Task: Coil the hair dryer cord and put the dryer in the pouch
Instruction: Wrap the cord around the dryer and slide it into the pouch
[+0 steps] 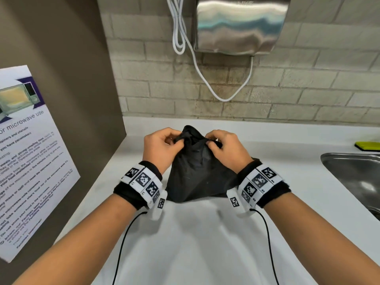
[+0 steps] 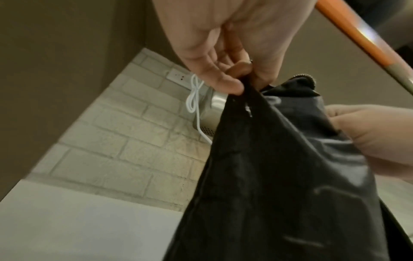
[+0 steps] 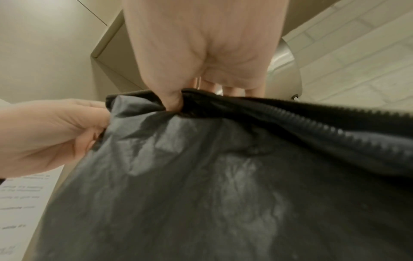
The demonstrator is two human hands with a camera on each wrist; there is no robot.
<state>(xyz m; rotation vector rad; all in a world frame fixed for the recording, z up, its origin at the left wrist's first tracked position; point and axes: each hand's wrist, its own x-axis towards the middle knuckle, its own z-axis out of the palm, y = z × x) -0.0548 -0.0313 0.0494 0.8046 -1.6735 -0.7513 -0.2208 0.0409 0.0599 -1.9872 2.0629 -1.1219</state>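
A black fabric pouch (image 1: 195,173) stands on the white counter (image 1: 205,233), bulging and pulled up to a peak. My left hand (image 1: 162,149) pinches the left side of its top edge, and my right hand (image 1: 222,149) pinches the right side. From the left wrist, the left hand (image 2: 234,83) holds gathered black cloth of the pouch (image 2: 279,185). From the right wrist, the thumb of the right hand (image 3: 172,100) presses into the pouch (image 3: 201,194) at its zipper edge. The hair dryer and its cord are hidden; I cannot tell whether they are inside.
A steel hand dryer (image 1: 238,25) with a looped white cable (image 1: 178,38) hangs on the brick wall behind. A steel sink (image 1: 355,177) lies at the right, with a yellow-green sponge (image 1: 368,146) behind it. A microwave notice (image 1: 28,161) hangs on the brown panel at left.
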